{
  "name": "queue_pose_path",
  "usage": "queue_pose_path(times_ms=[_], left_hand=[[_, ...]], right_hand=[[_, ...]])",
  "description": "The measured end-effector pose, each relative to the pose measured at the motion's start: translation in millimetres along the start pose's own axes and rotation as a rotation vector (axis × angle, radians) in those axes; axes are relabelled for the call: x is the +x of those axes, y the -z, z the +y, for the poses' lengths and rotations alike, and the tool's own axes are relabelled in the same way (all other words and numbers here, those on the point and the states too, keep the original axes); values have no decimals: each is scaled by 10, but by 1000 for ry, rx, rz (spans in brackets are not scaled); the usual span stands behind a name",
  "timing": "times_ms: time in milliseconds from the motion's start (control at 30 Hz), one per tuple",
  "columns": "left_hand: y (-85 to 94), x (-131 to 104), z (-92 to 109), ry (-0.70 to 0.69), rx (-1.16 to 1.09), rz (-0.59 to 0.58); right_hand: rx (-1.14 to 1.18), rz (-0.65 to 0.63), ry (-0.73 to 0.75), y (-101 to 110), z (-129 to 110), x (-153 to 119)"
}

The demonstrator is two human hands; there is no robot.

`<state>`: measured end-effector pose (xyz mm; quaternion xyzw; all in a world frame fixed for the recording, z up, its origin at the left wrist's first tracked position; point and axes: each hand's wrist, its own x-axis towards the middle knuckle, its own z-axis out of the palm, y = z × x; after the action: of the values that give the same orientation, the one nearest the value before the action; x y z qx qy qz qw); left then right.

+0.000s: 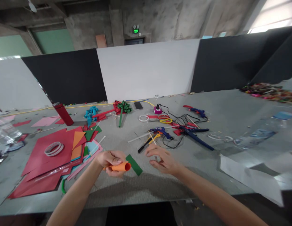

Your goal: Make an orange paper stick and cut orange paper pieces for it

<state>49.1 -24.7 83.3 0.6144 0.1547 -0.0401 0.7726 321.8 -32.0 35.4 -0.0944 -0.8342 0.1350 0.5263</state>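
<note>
Bench, L to R. Far L: clear btl., partly cut off by view edge. Next, stack of red sheets, white tape rolls on top; orange sheet and other coloured pcs. at stack's R side. Red flask upright, behind stack. Blue curled-strip bundle R of flask.

L hand: fingers clamped on orange tube, held above bench nr. front edge, round open end facing R. Green curled-strip bundle w/ green stem lies farther back. Green strip flat on bench, just beside tube, between hands. Phone nr. rear.

R hand: thumb & fingers apart, palm side twd. tube. Thin pale stick meets fingertips; can't tell if gripped. Black/yellow tool just behind hand; blue glue gun beyond it, cables about. Pink adapter at rear. Dark-blue long-handled tool farther R. Far R: clear btl. on its side, white sheet nearer front.
</note>
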Motion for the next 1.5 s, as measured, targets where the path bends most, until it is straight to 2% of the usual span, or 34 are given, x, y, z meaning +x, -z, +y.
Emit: queue_pose_path(times_ms=[133, 400, 567, 767, 867, 1067, 1267, 1400, 1500], left_hand=[[-35, 9, 5, -53, -37, 46], [-58, 25, 86, -2, -10, 37], [-84, 48, 130, 12, 6, 114], [-30, 103, 53, 55, 10, 196], [3, 117, 15, 58, 1, 216], [16, 135, 2, 102, -7, 208], [31, 159, -49, 169, -47, 173], [24, 173, -56, 207, -61, 204], [15, 187, -36, 215, -76, 213]], right_hand=[[-13, -16, -27, -1, 9, -15], [-20, -21, -12, 7, -14, 2], [-36, -22, -32, -5, -10, -47], [-157, 27, 118, -27, -3, -82], [-214, -13, 177, -34, -3, -96], [-225, -82, 97, -38, 20, -125], [-229, -214, 247, 52, 74, -33], [-151, -227, 185, 70, 55, 5], [-156, -240, 205, 49, 34, 15]])
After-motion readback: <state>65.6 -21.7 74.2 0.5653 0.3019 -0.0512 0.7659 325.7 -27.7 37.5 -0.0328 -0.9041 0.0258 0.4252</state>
